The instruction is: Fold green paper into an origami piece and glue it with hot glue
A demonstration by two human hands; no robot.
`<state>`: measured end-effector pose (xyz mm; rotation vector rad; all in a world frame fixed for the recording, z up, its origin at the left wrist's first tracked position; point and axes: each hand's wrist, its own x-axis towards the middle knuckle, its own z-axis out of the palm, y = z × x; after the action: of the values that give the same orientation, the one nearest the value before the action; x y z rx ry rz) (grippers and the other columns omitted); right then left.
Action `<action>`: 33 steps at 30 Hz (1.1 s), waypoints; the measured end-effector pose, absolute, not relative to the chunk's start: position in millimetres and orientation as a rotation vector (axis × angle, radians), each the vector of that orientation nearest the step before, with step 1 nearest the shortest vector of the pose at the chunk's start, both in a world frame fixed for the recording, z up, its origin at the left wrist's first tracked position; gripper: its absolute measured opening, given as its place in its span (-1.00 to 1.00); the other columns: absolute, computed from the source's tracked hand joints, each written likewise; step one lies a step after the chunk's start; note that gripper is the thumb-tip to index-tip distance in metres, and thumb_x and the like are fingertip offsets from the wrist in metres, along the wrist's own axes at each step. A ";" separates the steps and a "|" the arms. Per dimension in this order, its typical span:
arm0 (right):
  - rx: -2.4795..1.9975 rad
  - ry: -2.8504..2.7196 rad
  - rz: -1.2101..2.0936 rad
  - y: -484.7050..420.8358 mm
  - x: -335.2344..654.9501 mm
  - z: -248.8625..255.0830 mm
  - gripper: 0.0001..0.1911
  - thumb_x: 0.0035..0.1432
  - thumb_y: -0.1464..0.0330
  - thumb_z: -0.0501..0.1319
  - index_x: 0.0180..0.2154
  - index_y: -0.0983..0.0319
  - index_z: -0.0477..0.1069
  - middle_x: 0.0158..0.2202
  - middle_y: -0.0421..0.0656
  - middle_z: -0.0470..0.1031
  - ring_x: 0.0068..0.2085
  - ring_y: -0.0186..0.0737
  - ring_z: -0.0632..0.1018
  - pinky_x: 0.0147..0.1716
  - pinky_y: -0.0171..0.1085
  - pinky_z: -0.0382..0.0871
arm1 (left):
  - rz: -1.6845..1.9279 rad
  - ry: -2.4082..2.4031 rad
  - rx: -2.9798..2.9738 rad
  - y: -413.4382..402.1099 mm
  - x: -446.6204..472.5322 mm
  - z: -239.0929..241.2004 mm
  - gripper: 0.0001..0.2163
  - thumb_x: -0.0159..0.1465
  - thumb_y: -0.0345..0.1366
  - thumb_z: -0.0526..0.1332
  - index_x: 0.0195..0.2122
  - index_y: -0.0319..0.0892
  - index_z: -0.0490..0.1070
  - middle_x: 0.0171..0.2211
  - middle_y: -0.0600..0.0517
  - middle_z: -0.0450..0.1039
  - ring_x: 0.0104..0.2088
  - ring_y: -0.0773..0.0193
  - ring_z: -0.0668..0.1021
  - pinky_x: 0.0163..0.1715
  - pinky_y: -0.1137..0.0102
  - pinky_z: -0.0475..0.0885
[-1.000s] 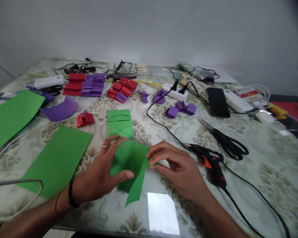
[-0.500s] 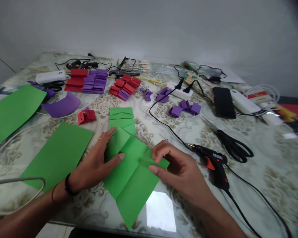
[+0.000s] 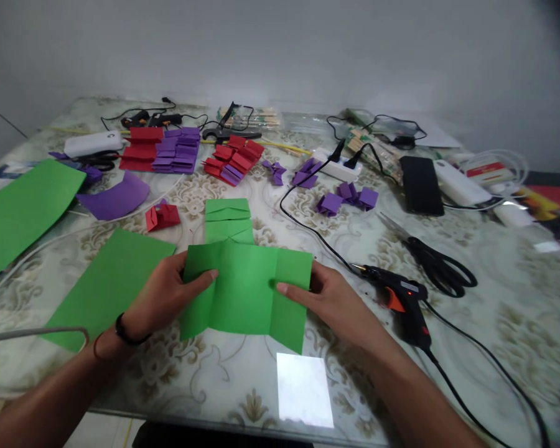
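A creased sheet of green paper (image 3: 243, 289) is held up between my two hands, its side panels bent along upright folds. My left hand (image 3: 170, 289) grips the left panel, thumb in front and fingers behind. On the right panel my right hand (image 3: 324, 292) pinches in the same way. Behind the sheet lie folded green pieces (image 3: 228, 218), partly covered by it. A flat green sheet (image 3: 116, 280) rests beside my left forearm. To the right of my right hand are a hot glue gun (image 3: 399, 298) with a red light and black-handled scissors (image 3: 436, 264).
Folded red pieces (image 3: 236, 158) and purple pieces (image 3: 348, 198) lie further back. A power strip (image 3: 338, 167) with black plugs, a phone (image 3: 421, 185) and a white power bank (image 3: 462, 182) stand behind the scissors. Cords cross the table. A larger green sheet (image 3: 28, 211) lies far left.
The green sheet has been turned from a slanted position on the table to upright and level, its side flaps opened out. My left hand has moved left to its edge.
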<state>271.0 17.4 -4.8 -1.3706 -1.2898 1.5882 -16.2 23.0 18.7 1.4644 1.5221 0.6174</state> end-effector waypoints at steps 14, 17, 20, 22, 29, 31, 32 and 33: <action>-1.224 -1.055 1.740 15.5 280.6 4.4 -0.77 0.07 0.19 0.55 -0.27 0.16 0.72 -0.34 -0.19 0.69 -0.36 -0.29 0.60 -0.36 -0.34 0.47 | 0.727 1.190 1.120 32.0 -28.4 20.9 -0.69 0.19 -0.04 0.50 -0.16 -0.14 0.70 -0.29 -0.03 0.72 -0.34 0.15 0.68 -0.34 0.37 0.59; -1.222 -0.947 1.797 14.4 285.9 7.7 -0.82 0.04 0.23 0.56 -0.27 0.10 0.74 -0.34 -0.20 0.68 -0.40 -0.33 0.57 -0.42 -0.39 0.41 | 0.800 1.110 1.199 32.9 -32.1 21.6 -0.77 0.22 -0.11 0.50 -0.15 -0.07 0.74 -0.25 -0.04 0.73 -0.29 0.14 0.69 -0.30 0.37 0.59; -1.184 -1.031 1.765 14.9 291.6 12.5 -0.84 0.06 0.30 0.52 -0.24 0.03 0.75 -0.27 -0.22 0.68 -0.35 -0.33 0.56 -0.40 -0.40 0.37 | 0.842 0.948 1.374 34.7 -38.8 21.5 -0.86 0.27 -0.16 0.46 -0.18 0.00 0.76 -0.19 -0.05 0.72 -0.23 0.13 0.69 -0.28 0.38 0.55; -1.172 -1.184 1.689 15.4 294.9 16.8 -0.84 0.11 0.32 0.48 -0.21 0.03 0.74 -0.25 -0.23 0.64 -0.32 -0.33 0.53 -0.39 -0.41 0.34 | 0.823 0.875 1.473 36.1 -43.6 21.8 -0.85 0.31 -0.18 0.42 -0.14 0.01 0.75 -0.12 -0.04 0.70 -0.16 0.11 0.68 -0.20 0.36 0.53; -1.141 -1.304 1.761 16.2 292.8 22.1 -0.66 0.21 0.08 0.45 -0.04 0.05 0.64 -0.28 -0.22 0.51 -0.35 -0.32 0.47 -0.41 -0.39 0.32 | 0.695 1.109 1.639 37.1 -43.9 27.7 -0.68 0.32 0.02 0.35 -0.07 -0.07 0.69 -0.12 -0.03 0.65 -0.17 0.10 0.60 -0.23 0.36 0.45; -1.205 -1.264 1.747 17.4 289.0 17.0 -0.68 0.19 0.09 0.47 -0.08 0.08 0.63 -0.27 -0.22 0.52 -0.35 -0.32 0.48 -0.40 -0.38 0.36 | 0.633 1.225 1.651 36.8 -39.8 27.1 -0.71 0.30 -0.02 0.40 -0.08 -0.07 0.67 -0.21 0.02 0.62 -0.32 0.23 0.54 -0.41 0.44 0.36; -1.238 -1.246 1.732 18.0 287.2 14.4 -0.68 0.18 0.10 0.48 -0.09 0.09 0.63 -0.27 -0.22 0.53 -0.35 -0.32 0.50 -0.39 -0.38 0.38 | 0.623 1.260 1.651 36.7 -37.9 26.5 -0.70 0.28 -0.03 0.42 -0.06 -0.07 0.66 -0.23 0.04 0.61 -0.36 0.26 0.52 -0.45 0.46 0.32; -1.264 -1.230 1.717 18.6 285.6 12.1 -0.68 0.17 0.11 0.50 -0.10 0.10 0.62 -0.25 -0.21 0.54 -0.33 -0.31 0.52 -0.38 -0.37 0.41 | 0.624 1.277 1.650 36.5 -36.1 25.9 -0.68 0.27 -0.03 0.44 -0.05 -0.07 0.65 -0.24 0.04 0.60 -0.37 0.27 0.50 -0.47 0.47 0.31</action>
<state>285.6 18.6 12.1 -1.2640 -1.2302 1.7174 -36.1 36.5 25.9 1.6504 1.2774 0.6242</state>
